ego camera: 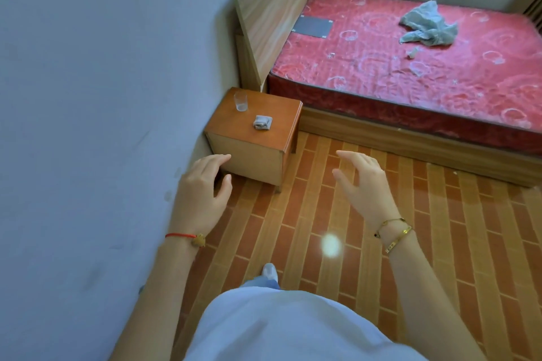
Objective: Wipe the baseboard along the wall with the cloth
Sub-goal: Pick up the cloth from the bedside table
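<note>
torso: i see a pale blue garment (281,328) at the bottom edge, one shoe toe (269,271) poking out on the tiled floor (440,243).
left hand (199,193): held out empty beside the wall (88,126), fingers relaxed and slightly apart, gripping nothing. red string bracelet (181,235) on the wrist.
right hand (366,187): held out empty over the floor, fingers loosely spread, gripping nothing. two gold bracelets (394,233); markings on one too small to read.
nightstand (249,152): wooden, against the wall, just beyond the left fingertips. can't tell if they touch it.
cloth (262,122): small, grey, folded, lying on the nightstand top, apart from both hands.
glass (240,101): clear, upright, behind the cloth.
bed (410,67): red patterned mattress, grey label patch (313,26) with no readable text, crumpled grey fabric (428,25) on top.
baseboard: can't make one out along the wall.
</note>
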`<state>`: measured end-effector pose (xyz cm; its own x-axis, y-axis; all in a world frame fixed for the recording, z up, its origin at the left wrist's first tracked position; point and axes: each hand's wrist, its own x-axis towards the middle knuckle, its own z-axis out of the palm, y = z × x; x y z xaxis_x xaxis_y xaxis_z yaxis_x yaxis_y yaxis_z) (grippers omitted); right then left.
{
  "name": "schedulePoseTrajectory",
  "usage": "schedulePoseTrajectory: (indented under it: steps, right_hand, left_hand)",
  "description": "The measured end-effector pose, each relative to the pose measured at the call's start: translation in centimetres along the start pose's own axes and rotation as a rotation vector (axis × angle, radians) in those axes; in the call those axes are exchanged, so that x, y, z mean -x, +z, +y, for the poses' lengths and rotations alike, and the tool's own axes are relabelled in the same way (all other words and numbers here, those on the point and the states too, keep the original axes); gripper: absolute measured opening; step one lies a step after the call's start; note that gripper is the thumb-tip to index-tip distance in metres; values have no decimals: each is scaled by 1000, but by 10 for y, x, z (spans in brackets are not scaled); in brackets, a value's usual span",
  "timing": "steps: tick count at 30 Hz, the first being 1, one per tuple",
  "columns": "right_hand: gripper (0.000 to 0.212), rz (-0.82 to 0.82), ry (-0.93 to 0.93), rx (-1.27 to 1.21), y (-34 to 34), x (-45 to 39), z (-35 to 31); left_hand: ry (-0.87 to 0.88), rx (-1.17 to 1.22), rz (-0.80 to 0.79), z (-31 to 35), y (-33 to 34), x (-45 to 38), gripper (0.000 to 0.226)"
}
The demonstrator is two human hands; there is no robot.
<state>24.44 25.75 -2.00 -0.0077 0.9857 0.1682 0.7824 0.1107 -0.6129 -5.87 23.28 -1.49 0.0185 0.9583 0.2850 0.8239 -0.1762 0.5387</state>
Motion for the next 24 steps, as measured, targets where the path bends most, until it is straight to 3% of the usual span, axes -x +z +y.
schedulePoseTrajectory:
  steps: [12,24]
  right_hand:
    - [38,-32,5,-3,68,-176,-15]
    - [37,-135,74,-7,145,-348,34]
  left_hand:
    - [-15,-14,-38,-81,14,-164,36]
    - [-115,-53,-37,-139,96,-319,37]
